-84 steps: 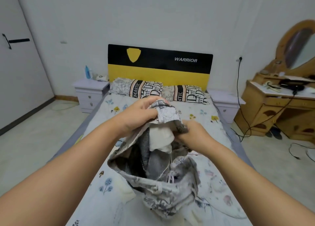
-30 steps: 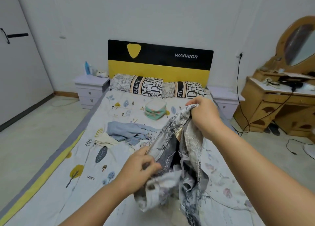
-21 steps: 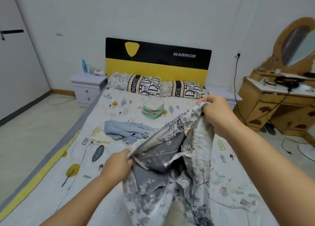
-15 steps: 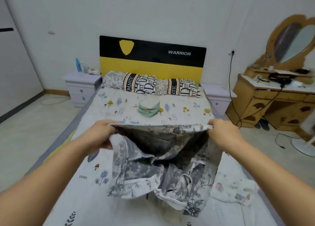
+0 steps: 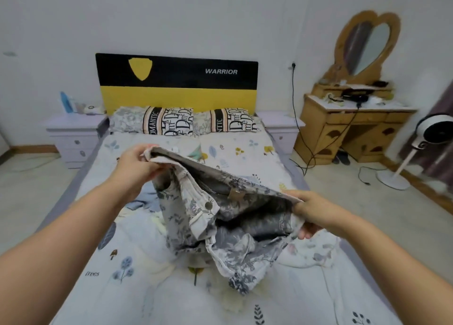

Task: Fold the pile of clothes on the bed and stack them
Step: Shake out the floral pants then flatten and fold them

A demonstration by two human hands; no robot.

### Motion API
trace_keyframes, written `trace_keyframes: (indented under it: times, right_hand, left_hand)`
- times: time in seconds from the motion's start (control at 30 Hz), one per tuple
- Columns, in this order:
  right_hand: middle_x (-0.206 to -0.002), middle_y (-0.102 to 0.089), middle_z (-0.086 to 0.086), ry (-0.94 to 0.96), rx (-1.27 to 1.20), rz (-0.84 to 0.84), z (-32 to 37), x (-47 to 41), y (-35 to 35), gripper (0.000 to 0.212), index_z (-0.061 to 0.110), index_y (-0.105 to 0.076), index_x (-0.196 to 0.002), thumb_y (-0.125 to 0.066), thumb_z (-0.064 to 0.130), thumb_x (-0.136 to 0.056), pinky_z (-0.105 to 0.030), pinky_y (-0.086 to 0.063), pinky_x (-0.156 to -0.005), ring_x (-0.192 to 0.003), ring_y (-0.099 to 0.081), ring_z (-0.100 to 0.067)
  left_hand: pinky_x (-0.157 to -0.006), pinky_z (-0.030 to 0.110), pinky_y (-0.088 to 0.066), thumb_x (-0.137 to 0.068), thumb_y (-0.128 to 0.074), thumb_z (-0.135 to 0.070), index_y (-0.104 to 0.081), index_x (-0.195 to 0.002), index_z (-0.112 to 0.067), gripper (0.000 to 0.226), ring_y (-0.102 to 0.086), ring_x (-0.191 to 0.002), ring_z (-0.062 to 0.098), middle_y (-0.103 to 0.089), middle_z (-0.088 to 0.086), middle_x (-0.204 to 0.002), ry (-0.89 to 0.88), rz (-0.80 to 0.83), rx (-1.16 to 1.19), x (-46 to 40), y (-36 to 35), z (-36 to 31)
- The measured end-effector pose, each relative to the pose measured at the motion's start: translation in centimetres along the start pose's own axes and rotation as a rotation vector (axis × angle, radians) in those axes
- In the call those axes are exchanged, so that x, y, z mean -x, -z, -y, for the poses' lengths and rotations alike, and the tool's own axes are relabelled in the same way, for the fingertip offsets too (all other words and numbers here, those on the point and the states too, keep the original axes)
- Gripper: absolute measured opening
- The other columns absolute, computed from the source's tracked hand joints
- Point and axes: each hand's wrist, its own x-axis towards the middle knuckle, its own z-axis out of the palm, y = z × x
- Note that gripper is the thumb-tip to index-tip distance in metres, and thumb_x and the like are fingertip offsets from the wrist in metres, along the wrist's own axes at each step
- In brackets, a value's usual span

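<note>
The bed (image 5: 152, 297) carries a pale sheet printed with leaves and small trees. At its far end stands a black and yellow headboard (image 5: 176, 84) marked WARRIOR, with two patterned pillows (image 5: 181, 121) below it. A pale nightstand (image 5: 73, 138) stands on each side of the bed. A wooden dresser (image 5: 353, 130) with a heart-shaped mirror (image 5: 367, 45) occupies the right wall, and a white fan (image 5: 426, 138) stands beside it on the floor.

The left hand (image 5: 137, 167) grips one end of the waistband of the floral shorts (image 5: 220, 221), fingers curled round the fabric. The right hand (image 5: 311, 211) grips the other end, fingers curled under the band and thumb on top. The left hand is higher and farther from the person than the right hand. The waistband spans between the two hands and slopes down toward the right hand. The waist opening faces the person, with a metal button (image 5: 208, 205) visible on the near edge. The rest of the shorts hangs crumpled below both hands and touches the sheet. A blue garment (image 5: 144, 202) lies on the sheet below the left wrist. A folded green item (image 5: 196, 153) lies beyond the shorts, partly hidden.
</note>
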Motion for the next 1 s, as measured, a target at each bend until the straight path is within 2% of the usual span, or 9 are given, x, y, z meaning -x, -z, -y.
trace_keyframes:
  times: [0.17, 0.27, 0.33, 0.47, 0.57, 0.67, 0.77, 0.87, 1.0]
  right_hand:
    - [-0.077, -0.061, -0.011, 0.145, -0.359, 0.112, 0.8, 3.6, 2.2, 0.032, -0.005, -0.058, -0.113, -0.061, -0.005, -0.082, -0.026, -0.058, -0.057, -0.06, -0.061, -0.017]
    - [-0.099, -0.061, -0.034, 0.258, -0.333, 0.226, 1.9, 6.0, 3.6, 0.063, -0.011, -0.047, -0.121, -0.072, -0.005, -0.064, -0.037, -0.054, -0.08, -0.088, -0.058, -0.03]
    - [-0.108, -0.057, -0.039, 0.322, -0.239, 0.138, 2.9, 6.9, 3.8, 0.057, -0.01, -0.049, -0.119, -0.071, -0.013, -0.066, -0.035, -0.052, -0.081, -0.092, -0.056, -0.03]
    - [-0.074, -0.073, -0.007, 0.407, -0.1, -0.322, 4.1, 7.5, 2.9, 0.018, 0.008, -0.068, -0.09, -0.065, -0.007, -0.08, -0.018, -0.053, -0.055, -0.061, -0.064, -0.005]
    - [-0.068, -0.071, 0.008, 0.509, -0.129, -0.529, 4.0, 8.0, 2.1, 0.031, 0.018, -0.067, -0.071, -0.061, -0.012, -0.079, -0.006, -0.043, -0.053, -0.055, -0.057, 0.011]
    - [-0.068, -0.071, 0.009, 0.524, -0.277, -0.563, 3.4, 9.2, 2.1, 0.027, 0.021, -0.066, -0.075, -0.06, -0.003, -0.085, -0.019, -0.052, -0.063, -0.066, -0.065, 0.002]
    - [-0.063, -0.069, 0.001, 0.515, -0.355, -0.653, 3.0, 10.7, 2.7, 0.023, 0.016, -0.067, -0.069, -0.058, 0.009, -0.089, -0.019, -0.051, -0.048, -0.057, -0.065, -0.004]
    - [-0.07, -0.073, -0.003, 0.536, -0.432, -0.712, 3.2, 12.6, 3.7, 0.025, 0.015, -0.072, -0.07, -0.056, 0.013, -0.09, -0.023, -0.054, -0.056, -0.064, -0.068, -0.013]
    - [-0.078, -0.074, -0.011, 0.378, -0.646, -0.679, 1.9, 13.4, 6.2, 0.02, 0.008, -0.071, -0.076, -0.057, 0.014, -0.089, -0.031, -0.058, -0.055, -0.07, -0.072, -0.023]
  left_hand:
    - [-0.051, 0.018, -0.053, -0.085, -0.056, 0.007, -0.062, -0.08, -0.01, 0.018, -0.063, -0.053, 0.01, -0.063, 0.015, -0.075, -0.181, 0.009, -0.253, -0.7, 0.5, -0.2]
    - [-0.057, 0.038, -0.047, -0.09, -0.057, -0.017, -0.062, -0.077, -0.017, 0.014, -0.054, -0.06, 0.024, -0.06, 0.012, -0.067, -0.341, -0.078, -0.584, -1.6, 1.1, -2.4]
    - [-0.053, 0.032, -0.036, -0.09, -0.058, -0.031, -0.065, -0.079, -0.016, 0.019, -0.047, -0.055, 0.023, -0.055, 0.006, -0.06, -0.462, -0.154, -0.831, -1.7, 1.2, -4.6]
    - [-0.065, 0.025, -0.041, -0.094, -0.051, -0.019, -0.063, -0.077, -0.016, 0.021, -0.053, -0.07, 0.01, -0.066, -0.011, -0.063, -0.3, 0.163, -0.372, -1.2, 0.6, -6.7]
    - [-0.07, 0.034, -0.043, -0.097, -0.045, -0.022, -0.059, -0.09, -0.008, 0.021, -0.055, -0.081, 0.024, -0.062, 0.01, -0.085, -0.201, 0.308, -0.212, -0.9, 0.0, -6.0]
    - [-0.062, 0.029, -0.049, -0.097, -0.046, -0.022, -0.059, -0.088, -0.009, 0.021, -0.065, -0.068, 0.02, -0.068, 0.009, -0.08, -0.219, 0.338, -0.1, -0.7, -1.4, -5.8]
    - [-0.055, 0.022, -0.052, -0.096, -0.048, -0.027, -0.058, -0.087, -0.009, 0.023, -0.065, -0.055, 0.009, -0.07, 0.007, -0.073, -0.222, 0.377, -0.09, -1.9, -3.1, -6.9]
    - [-0.058, 0.017, -0.042, -0.1, -0.039, -0.016, -0.052, -0.089, 0.018, 0.038, -0.057, -0.047, 0.002, -0.058, 0.029, -0.096, -0.201, 0.352, -0.337, -5.1, -4.8, -8.0]
    - [-0.095, 0.043, -0.046, -0.097, -0.041, -0.04, -0.057, -0.115, 0.001, 0.048, -0.06, -0.104, 0.034, -0.059, 0.026, -0.119, -0.212, 0.409, -0.516, -6.4, -8.9, -8.7]
